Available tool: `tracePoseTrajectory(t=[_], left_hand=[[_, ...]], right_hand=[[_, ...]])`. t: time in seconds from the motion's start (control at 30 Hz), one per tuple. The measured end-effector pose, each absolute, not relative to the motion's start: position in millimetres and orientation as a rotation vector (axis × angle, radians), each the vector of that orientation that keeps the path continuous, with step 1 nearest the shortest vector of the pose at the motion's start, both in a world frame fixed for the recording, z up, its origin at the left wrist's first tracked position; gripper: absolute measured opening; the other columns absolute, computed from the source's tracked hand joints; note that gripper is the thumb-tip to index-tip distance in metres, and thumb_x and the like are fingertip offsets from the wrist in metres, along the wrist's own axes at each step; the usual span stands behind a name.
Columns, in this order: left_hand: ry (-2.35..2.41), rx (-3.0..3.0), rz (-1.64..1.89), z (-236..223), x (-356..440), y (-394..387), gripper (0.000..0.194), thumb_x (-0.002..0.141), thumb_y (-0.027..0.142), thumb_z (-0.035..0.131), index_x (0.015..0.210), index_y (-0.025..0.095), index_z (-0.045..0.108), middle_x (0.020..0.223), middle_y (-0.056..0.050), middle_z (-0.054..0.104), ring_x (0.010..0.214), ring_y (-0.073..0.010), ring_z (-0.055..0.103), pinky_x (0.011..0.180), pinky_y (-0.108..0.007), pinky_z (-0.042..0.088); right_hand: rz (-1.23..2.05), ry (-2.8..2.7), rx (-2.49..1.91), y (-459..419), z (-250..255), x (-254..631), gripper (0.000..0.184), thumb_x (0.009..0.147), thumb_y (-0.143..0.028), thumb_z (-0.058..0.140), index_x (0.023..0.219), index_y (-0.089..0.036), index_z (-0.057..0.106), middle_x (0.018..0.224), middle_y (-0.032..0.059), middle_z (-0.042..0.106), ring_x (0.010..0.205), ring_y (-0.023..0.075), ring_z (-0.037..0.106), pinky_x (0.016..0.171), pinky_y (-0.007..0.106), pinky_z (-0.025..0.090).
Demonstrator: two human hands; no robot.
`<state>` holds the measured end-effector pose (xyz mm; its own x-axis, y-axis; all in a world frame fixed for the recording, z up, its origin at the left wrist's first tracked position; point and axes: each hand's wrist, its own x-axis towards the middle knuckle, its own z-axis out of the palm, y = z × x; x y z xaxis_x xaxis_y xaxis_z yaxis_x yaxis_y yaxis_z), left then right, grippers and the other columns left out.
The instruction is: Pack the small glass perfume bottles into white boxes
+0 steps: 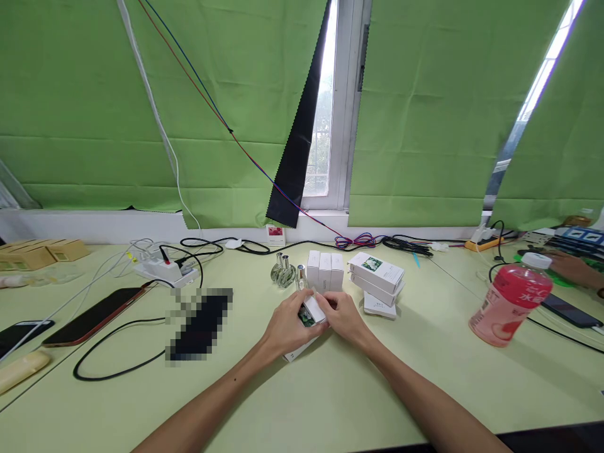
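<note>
My left hand is closed around a small white box with a dark green picture on its side. The fingertips of my right hand pinch the upper end of that same box. Beneath my hands, part of another white box lies on the table, mostly covered. Just beyond them stand several glass perfume bottles, one of them close to my left fingers. A row of upright white boxes is behind my right hand. To the right, more white boxes are stacked flat.
A pink drink bottle stands at the right, near another person's hand. Phones and cables lie on the left, with a white power strip. Black cables run along the wall; brown boxes sit at far left.
</note>
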<state>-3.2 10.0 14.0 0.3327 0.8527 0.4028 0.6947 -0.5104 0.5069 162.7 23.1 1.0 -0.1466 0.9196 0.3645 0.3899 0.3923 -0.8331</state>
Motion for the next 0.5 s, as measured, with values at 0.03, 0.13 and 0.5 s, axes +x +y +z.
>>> tracePoseTrajectory(t=[0.03,0.13,0.5], left_hand=[[1.400,2.353,0.941,14.1,-3.2,10.0,0.049,0.074,0.044,0.072,0.117,0.025,0.056,0.113,-0.004,0.071,0.101,-0.0261,0.067,0.081,-0.036,0.053],[1.405,2.341,0.939,14.2,-3.5,10.1,0.048,0.074,0.044,0.071,0.116,0.024,0.057,0.115,-0.005,0.070,0.102,-0.0268,0.067,0.083,-0.037,0.053],[1.396,2.324,1.008,13.2,-2.5,10.8,0.050,0.071,0.041,0.073,0.116,0.024,0.060,0.113,-0.005,0.071,0.099,-0.0260,0.067,0.082,-0.036,0.054]], right_hand=[[0.719,-1.725,-1.150,22.5,1.4,162.6,0.047,0.091,-0.053,0.044,0.059,-0.020,0.041,0.057,-0.0025,0.037,0.057,0.0122,0.034,0.052,0.027,0.025],[0.712,-1.726,-1.137,21.5,1.9,162.4,0.046,0.091,-0.053,0.045,0.058,-0.020,0.040,0.057,-0.0026,0.038,0.057,0.0122,0.035,0.052,0.026,0.026],[0.644,-1.740,-1.138,21.2,2.1,162.6,0.046,0.091,-0.050,0.045,0.057,-0.020,0.040,0.056,-0.0027,0.037,0.056,0.0119,0.033,0.052,0.027,0.024]])
